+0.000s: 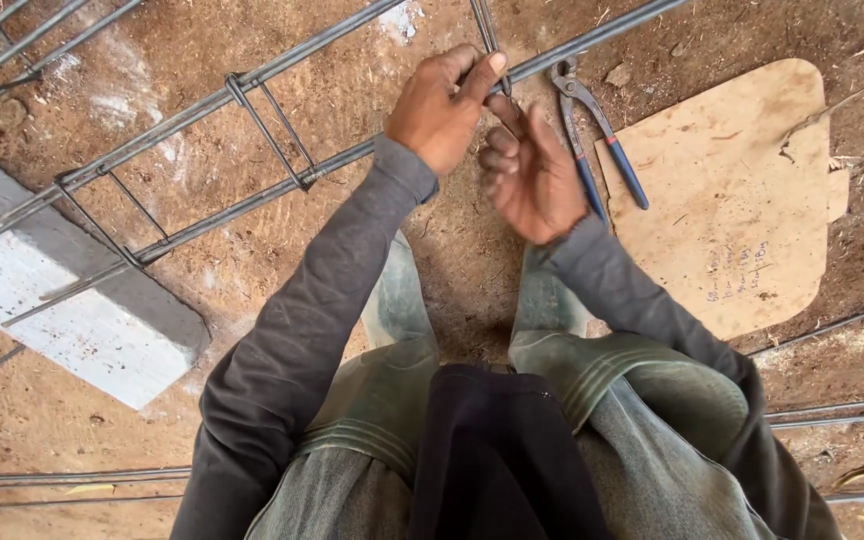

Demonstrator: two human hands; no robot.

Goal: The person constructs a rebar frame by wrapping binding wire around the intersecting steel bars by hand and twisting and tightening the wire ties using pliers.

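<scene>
Right hand point(534, 178) curled, fingers bent at rebar cage point(252, 195) — whether anything pinched, cannot tell. Left hand point(442, 105) closed round thin stirrup point(487, 40) where it meets long bar. Cage lying on dirt, one end over grey concrete block point(82, 320). Judged rigid, heavy, rough-ribbed — best held at bar joints. Dark grey steel, rectangular loops. Beyond: blue-handled pincers point(592, 140) on plywood board point(742, 190).
</scene>
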